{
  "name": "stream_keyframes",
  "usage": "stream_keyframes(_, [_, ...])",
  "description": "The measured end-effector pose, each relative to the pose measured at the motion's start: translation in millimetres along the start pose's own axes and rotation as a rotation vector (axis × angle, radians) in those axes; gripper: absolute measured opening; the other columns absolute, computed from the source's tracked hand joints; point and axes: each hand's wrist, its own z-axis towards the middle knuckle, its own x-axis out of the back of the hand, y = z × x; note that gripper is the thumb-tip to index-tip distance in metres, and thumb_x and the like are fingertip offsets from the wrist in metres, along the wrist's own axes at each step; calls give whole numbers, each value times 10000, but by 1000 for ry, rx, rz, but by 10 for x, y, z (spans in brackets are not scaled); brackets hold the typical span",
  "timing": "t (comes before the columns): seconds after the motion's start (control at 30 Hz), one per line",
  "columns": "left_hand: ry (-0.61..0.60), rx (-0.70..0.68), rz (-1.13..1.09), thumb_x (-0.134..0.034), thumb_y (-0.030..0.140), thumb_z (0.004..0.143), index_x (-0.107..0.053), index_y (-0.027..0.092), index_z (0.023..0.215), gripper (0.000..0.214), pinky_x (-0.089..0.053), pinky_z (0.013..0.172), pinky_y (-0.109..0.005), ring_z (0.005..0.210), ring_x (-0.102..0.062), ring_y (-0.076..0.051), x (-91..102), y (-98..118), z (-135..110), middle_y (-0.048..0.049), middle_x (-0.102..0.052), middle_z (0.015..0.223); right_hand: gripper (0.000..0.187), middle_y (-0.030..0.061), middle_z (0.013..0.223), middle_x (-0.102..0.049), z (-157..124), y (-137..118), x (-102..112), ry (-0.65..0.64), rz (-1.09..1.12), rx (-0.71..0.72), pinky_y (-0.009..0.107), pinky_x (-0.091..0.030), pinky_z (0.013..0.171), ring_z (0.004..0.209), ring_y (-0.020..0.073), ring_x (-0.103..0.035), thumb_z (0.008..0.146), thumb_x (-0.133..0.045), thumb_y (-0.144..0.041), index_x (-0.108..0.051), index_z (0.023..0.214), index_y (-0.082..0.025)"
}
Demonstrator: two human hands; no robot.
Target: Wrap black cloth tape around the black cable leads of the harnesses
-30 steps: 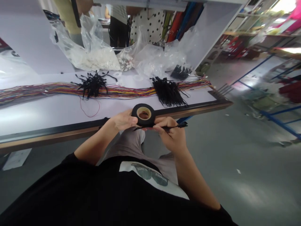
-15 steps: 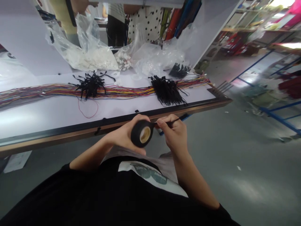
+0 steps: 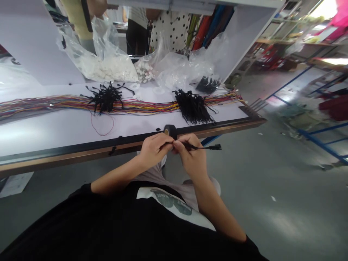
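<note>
Pinching the black cable [image 3: 200, 147] at frame centre, left hand [image 3: 153, 150] and right hand [image 3: 193, 156] nearly meet at the fingertips, cable running left-right, plug [image 3: 215, 147] out right, tape roll [image 3: 171, 130] just above, between both.

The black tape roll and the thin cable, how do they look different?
The tape roll is chunky with a pale core; the cable is long and skinny. The cable ends in a connector, but the tape roll has none. The right hand pinches the cable, while the tape roll shows just past the left hand. Both are black.
</note>
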Motion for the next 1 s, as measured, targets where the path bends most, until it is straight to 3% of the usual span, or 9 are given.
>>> stream_keyframes(0.13, [-45,362,-406,-681,355,684,-493,177,1037,438,-437,566,-198,651,-562,-83,58,77,51,-13,-584,827,140,5,743,-656,-2,48,20,106,-160,194,287,-473,650,698,145,-613,784,-591,-273,-540,664,-221])
stream_keyframes(0.23, [-242,567,-650,-686,526,629,-513,136,842,477,-269,398,-163,446,-384,-24,110,102,134,41,-470,620,145,6,753,-674,-19,59,-3,31,-135,245,287,-480,646,694,145,-625,777,-600,-257,-549,646,-223])
stream_keyframes(0.33, [-208,621,-717,-674,539,638,-465,146,666,446,-194,384,-172,424,-270,-13,104,81,138,68,-349,533,156,-1,707,-665,-24,65,-57,74,0,117,282,-488,624,661,142,-632,755,-619,-256,-544,624,-215])
stream_keyframes(0.47, [-138,432,-586,-756,511,548,-512,157,776,487,-370,530,-208,593,-425,-74,145,29,44,22,-468,669,207,-29,568,-611,14,78,-59,164,202,-164,269,-487,547,537,133,-615,745,-627,-312,-519,605,-204])
stream_keyframes(0.57, [-411,286,-503,-825,539,358,-543,173,980,775,-415,629,-247,746,-488,-130,236,-9,13,-40,-530,909,187,-32,544,-606,42,64,19,125,102,-155,271,-475,564,541,132,-606,741,-629,-291,-543,601,-202])
stream_keyframes(0.63, [-534,279,-495,-756,638,415,-541,166,1008,788,-400,588,-241,689,-475,-113,257,-23,23,-45,-527,904,164,-16,611,-640,48,46,73,68,25,-64,290,-475,613,606,143,-616,734,-632,-265,-567,596,-205])
stream_keyframes(0.7, [-476,327,-413,-675,622,587,-540,157,956,609,-392,568,-230,635,-462,-94,227,-26,46,-22,-524,824,148,-6,672,-661,45,30,103,23,-8,48,323,-475,685,677,158,-624,729,-636,-247,-587,594,-214])
stream_keyframes(0.8, [-314,243,-147,-650,351,728,-551,156,800,231,-412,603,-224,646,-489,-90,137,-23,80,3,-524,755,144,-11,681,-658,25,24,95,21,-4,158,354,-462,759,724,167,-620,731,-642,-239,-601,594,-227])
stream_keyframes(1.0, [-7,-156,165,-548,115,777,-574,168,686,108,-445,643,-230,703,-545,-104,-10,-63,64,-2,-564,719,93,-51,586,-562,-34,71,1,-3,136,-65,246,-428,513,500,92,-508,752,-630,-271,-582,693,-217])
